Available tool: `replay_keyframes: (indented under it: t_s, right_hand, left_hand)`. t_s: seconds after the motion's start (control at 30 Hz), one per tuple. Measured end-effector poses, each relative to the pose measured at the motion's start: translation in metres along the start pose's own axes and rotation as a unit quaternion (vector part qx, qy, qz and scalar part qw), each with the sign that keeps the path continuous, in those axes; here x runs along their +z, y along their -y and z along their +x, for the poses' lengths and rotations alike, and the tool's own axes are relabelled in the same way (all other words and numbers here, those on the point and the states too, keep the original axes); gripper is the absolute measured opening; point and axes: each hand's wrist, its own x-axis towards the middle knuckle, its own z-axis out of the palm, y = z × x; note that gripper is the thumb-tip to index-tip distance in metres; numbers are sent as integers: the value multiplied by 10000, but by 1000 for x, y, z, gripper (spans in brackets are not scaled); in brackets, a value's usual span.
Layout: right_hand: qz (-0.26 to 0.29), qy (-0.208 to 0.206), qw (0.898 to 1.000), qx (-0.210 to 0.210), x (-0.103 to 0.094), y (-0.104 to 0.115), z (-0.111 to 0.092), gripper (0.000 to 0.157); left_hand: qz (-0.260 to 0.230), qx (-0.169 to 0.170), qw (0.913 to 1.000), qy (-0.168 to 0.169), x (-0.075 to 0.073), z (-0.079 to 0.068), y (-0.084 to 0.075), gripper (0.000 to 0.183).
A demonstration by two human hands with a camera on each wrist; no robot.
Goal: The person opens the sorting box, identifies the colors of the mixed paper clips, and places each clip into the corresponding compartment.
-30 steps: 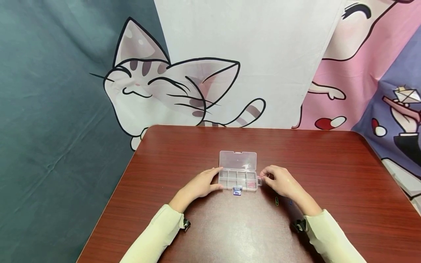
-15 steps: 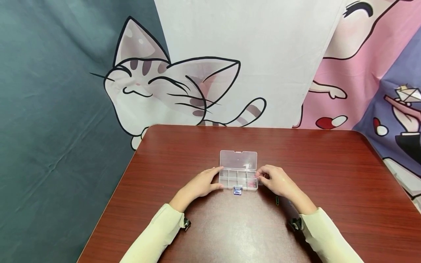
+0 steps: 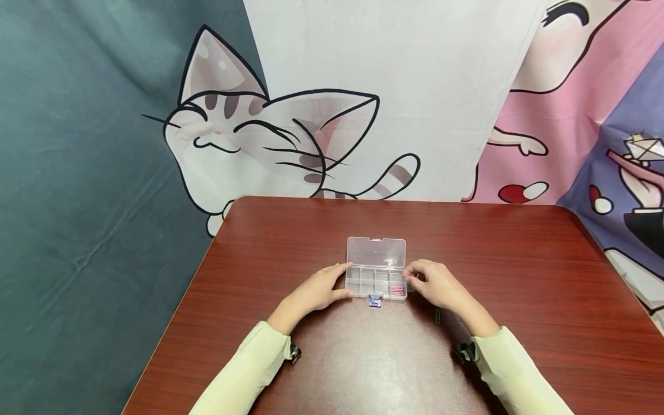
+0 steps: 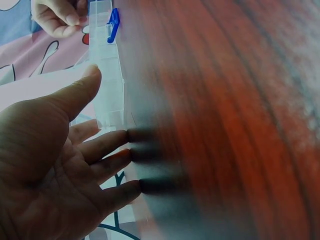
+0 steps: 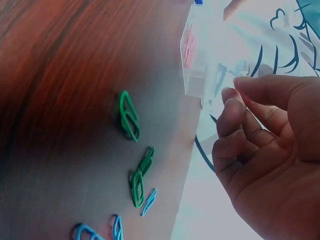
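A clear divided plastic box stands with its lid raised at the back and a blue latch at its front. Pink paper clips lie in its front right compartment. My left hand rests at the box's left end, fingers extended and spread. At the right end, my right hand has thumb and index fingertips brought together close over the box's edge, the other fingers curled. I cannot tell whether a clip is between those fingertips.
Green paper clips and blue paper clips lie loose on the brown wooden table, near my right wrist. Behind the table hangs a cartoon cat cloth.
My right hand has moved a little left to the box's right edge, then stayed there. The pink seen at its fingertips earlier no longer shows clearly in the head view. My left hand keeps its place.
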Motion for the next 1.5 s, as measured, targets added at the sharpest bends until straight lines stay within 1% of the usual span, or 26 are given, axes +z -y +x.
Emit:
replay_keyframes:
  t_s: [0.3,0.5,0.73,0.97,1.23,1.4,1.5]
  right_hand:
    - [-80,-76,9999,103,-15,-7,-5,7]
    - [-216,-122,9995,190,-26,-15,-11,9]
    - [-294,-137,9990,305,-38,-25,-19,3]
    - [-356,-144,9982,456,-47,-37,-28,8]
    - [-408,-58,9974,593,-51,-47,-36,8]
    - [-386,24,9968,698,-47,-52,-38,7]
    - [-350,166,9963,761,-44,-56,-38,7]
  left_hand:
    - [-26,-60,10000,18,0,0,0,70]
    - [-30,-107,9999,16,0,0,0,70]
    - [-20,-93,10000,10,1,-1,1,70]
    - [-12,-92,10000,7,0,-1,0,70]
    - [-19,-99,9999,11,-1,-1,0,71]
    - [-19,-96,10000,-2,-1,-2,0,71]
    - [-6,-94,10000,-6,0,-2,0,70]
